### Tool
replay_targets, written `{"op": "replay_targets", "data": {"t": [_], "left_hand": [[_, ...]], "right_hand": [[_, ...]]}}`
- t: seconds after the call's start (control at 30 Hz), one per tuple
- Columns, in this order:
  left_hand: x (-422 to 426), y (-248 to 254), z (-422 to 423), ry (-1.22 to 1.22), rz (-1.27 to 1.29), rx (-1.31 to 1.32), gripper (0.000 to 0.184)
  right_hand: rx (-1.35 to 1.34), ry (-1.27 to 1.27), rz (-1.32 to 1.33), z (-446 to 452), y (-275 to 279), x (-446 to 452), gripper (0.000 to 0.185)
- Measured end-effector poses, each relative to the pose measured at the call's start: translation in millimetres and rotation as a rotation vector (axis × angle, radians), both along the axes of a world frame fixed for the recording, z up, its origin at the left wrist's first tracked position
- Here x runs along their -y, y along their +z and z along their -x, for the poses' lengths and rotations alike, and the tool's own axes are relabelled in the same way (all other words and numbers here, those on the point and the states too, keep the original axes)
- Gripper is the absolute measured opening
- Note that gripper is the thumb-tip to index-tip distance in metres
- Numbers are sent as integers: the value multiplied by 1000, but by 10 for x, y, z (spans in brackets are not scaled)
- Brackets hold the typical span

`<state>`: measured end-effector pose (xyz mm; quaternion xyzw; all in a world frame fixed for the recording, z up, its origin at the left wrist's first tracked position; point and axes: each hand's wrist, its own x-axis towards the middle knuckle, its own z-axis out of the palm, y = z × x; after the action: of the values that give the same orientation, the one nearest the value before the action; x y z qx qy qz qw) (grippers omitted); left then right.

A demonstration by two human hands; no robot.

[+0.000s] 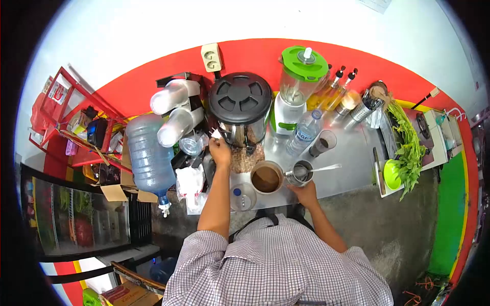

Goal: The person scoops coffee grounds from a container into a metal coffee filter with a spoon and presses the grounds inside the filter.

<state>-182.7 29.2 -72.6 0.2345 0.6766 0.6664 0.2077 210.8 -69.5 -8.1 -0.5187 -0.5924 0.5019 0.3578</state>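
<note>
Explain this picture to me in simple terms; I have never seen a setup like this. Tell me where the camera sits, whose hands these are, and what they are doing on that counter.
There is no machine here: a person works bare-handed. The single picture comes from a camera on their head, looking forward and down, so the checked shirt is their own. The view looks bowed, with dark corners.

On the metal counter stand a black-lidded container, a green-lidded blender, a water bottle and a tub of brown liquid, among other things.

The left hand is beside the black-lidded container, at something small and white, too small to identify. The right hand holds a cup with a long-handled utensil in it.
</note>
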Motion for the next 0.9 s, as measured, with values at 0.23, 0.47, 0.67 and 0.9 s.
{"op": "replay_targets", "data": {"t": [0.23,0.47,0.67,0.9], "left_hand": [[-111,243,-54,-99,-69,108,20],[-174,-139,-178,194,44,-10,39],[-70,438,-277,129,526,511,74],[-194,-502,19,49,613,236,65]], "right_hand": [[19,-50,47,-44,176,88,57],[57,-60,56,-3,256,100,58],[68,-56,24,-3,159,100,58],[43,-49,81,26,217,47,55]]}}
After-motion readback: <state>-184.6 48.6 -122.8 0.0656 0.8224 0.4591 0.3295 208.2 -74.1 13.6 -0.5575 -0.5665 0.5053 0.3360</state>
